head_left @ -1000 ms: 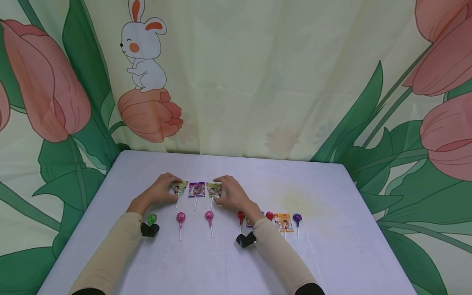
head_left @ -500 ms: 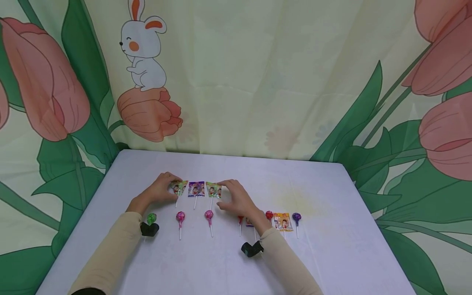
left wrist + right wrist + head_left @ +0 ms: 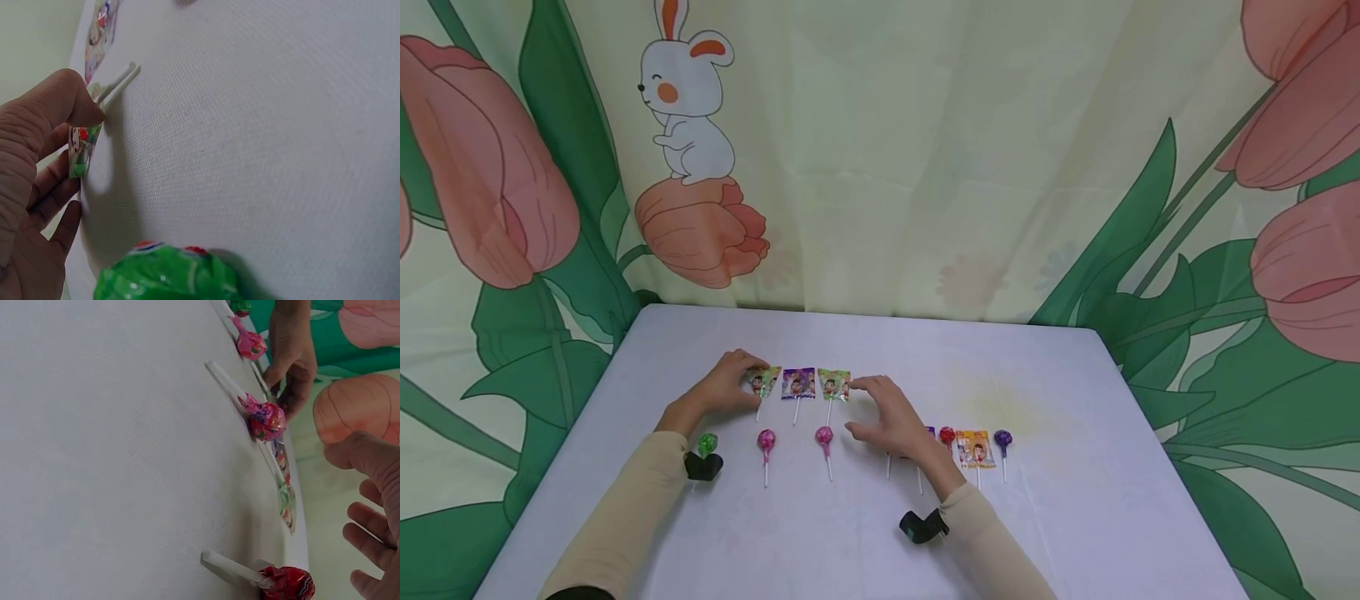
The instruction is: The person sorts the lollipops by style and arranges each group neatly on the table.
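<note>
My left hand (image 3: 730, 385) pinches the flat-wrapped green lollipop (image 3: 765, 382) at the left end of the back row. In the left wrist view its thumb lies over the wrapper near the white stick (image 3: 119, 86), with the fingers behind. Beside it lie a purple flat-wrapped lollipop (image 3: 798, 383) and another green flat-wrapped lollipop (image 3: 834, 384). My right hand (image 3: 895, 419) hovers just right of that second green one, thumb and fingers spread, holding nothing. Closer to me, two pink ball lollipops (image 3: 766, 441) lie apart, and a green ball lollipop (image 3: 707, 444) sits by the left wrist.
To the right lie a red ball lollipop (image 3: 947, 437), an orange flat-wrapped lollipop (image 3: 975, 450) and a purple ball lollipop (image 3: 1003, 440). My right forearm partly covers others there. The white-covered table (image 3: 1075, 533) ends at a printed curtain (image 3: 887, 167).
My right hand has let go of the right-hand green flat-wrapped lollipop and drawn back to the right and toward me. The left hand stays on its lollipop.
</note>
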Motion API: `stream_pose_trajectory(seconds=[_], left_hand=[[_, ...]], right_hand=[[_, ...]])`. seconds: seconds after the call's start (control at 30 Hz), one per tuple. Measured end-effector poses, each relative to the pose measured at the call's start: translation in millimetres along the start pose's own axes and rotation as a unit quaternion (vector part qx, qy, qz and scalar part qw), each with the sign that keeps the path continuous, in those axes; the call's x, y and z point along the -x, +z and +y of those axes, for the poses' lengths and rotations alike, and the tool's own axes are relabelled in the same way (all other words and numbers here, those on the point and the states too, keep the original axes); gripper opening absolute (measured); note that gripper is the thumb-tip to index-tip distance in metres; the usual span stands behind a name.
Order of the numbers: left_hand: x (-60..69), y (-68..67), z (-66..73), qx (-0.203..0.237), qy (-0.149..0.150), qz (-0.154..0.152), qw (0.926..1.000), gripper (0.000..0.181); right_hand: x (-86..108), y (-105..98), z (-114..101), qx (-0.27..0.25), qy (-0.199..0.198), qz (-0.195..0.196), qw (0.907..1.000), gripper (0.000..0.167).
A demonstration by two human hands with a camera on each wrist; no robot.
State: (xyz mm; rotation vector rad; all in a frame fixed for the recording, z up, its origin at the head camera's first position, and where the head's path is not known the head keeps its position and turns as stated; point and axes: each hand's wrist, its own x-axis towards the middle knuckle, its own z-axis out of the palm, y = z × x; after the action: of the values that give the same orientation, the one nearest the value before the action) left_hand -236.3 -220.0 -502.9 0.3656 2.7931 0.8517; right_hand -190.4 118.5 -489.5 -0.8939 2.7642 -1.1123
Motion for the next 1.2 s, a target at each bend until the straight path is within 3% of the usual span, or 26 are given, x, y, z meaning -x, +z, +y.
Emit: stream_pose_trajectory(seconds=[0.17, 0.53, 1.2], left_hand=[[-1.1, -1.0, -1.0, -0.003, -0.002, 0.000, 1.0000, 0.063], [-2.2, 0.0, -1.5, 0.001, 0.000, 0.000, 1.0000, 0.063], [-3.0, 3.4, -7.3, -0.004, 0.000, -0.005, 1.0000, 0.062]], right_hand=[[8.1, 0, -2, -0.006, 0.004, 0.001, 1.0000, 0.064], [27.3, -3, -3, -0.013, -0.029, 0.012, 0.9994, 0.062], [50.7, -16, -2, -0.013, -0.022, 0.046, 0.9986, 0.062]])
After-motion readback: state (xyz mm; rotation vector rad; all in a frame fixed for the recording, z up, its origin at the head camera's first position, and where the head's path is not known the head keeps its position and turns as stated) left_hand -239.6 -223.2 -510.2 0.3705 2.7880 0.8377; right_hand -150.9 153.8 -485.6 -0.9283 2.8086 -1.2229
